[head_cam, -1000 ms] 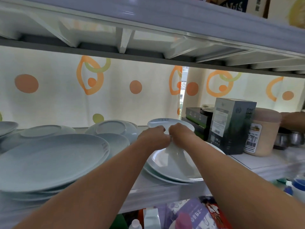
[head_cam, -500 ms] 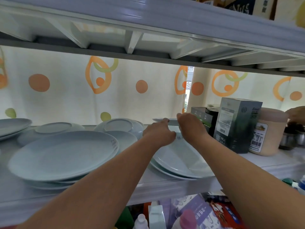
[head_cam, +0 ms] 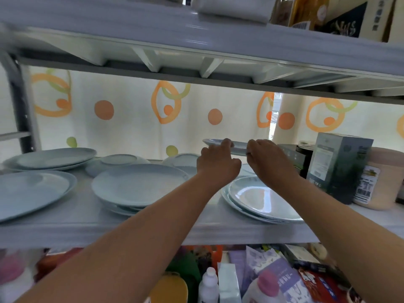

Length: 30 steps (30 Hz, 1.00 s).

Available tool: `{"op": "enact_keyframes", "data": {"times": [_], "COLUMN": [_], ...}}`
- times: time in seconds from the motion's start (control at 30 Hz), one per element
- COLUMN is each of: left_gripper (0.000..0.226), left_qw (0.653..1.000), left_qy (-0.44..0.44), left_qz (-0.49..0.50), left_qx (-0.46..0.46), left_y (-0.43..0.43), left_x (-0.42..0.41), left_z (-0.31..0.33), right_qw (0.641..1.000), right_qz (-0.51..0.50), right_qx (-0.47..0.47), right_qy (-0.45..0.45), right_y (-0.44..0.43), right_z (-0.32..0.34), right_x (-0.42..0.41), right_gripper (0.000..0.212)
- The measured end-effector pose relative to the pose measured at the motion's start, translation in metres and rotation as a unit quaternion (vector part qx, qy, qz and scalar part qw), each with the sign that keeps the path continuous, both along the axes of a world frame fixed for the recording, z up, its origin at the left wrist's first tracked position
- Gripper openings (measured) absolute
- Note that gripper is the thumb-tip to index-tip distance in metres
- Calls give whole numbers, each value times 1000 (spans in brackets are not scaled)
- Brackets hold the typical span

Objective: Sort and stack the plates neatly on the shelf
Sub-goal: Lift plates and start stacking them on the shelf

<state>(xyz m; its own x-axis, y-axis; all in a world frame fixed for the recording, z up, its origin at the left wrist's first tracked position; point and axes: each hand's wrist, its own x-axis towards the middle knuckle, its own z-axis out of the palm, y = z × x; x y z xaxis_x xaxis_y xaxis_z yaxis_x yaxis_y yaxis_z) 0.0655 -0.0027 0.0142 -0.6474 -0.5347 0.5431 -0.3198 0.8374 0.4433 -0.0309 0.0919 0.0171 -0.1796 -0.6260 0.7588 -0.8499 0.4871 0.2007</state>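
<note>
Patterned curtain is hanging behind the white shelf. The left hand and right hand are gripping the near rim of a small plate, raised level just beyond the right stack. Curled fingers are hiding much of it, and its right end is vanishing behind the right hand.

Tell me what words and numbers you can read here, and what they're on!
"10": low on the front of the dark box.
"NUS", roughly: on the dark bag on the top shelf, blurred.
Jar label: barcode and print too small to read.
Purple packet below: characters too blurred to read.
</note>
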Motion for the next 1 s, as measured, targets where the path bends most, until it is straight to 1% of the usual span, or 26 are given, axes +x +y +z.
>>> {"op": "enact_keyframes", "data": {"times": [0.1,0.23,0.53,0.73,0.9,1.0], "left_gripper": [43,35,30,32,32,30], "left_qw": [999,997,991,986,978,974], "left_qy": [33,75,119,143,164,179], "left_qz": [17,32,54,87,120,136], "left_qx": [7,14,-22,15,39,40], "left_y": [-11,-29,-64,-82,-101,-111], "left_x": [26,64,148,191,230,250], "left_z": [2,1,-14,-25,-32,-36], "right_qw": [999,997,987,980,973,973], "right_qz": [44,78,158,196,229,230], "right_qx": [-17,-15,-15,13,11,11], "right_qy": [1,-4,-7,-36,-21,-5], "right_y": [-8,-23,-53,-81,-109,-127], "right_z": [2,2,-5,-10,-16,-20], "right_x": [21,47,104,141,175,193], "right_gripper": [6,3,7,10,6,12]}}
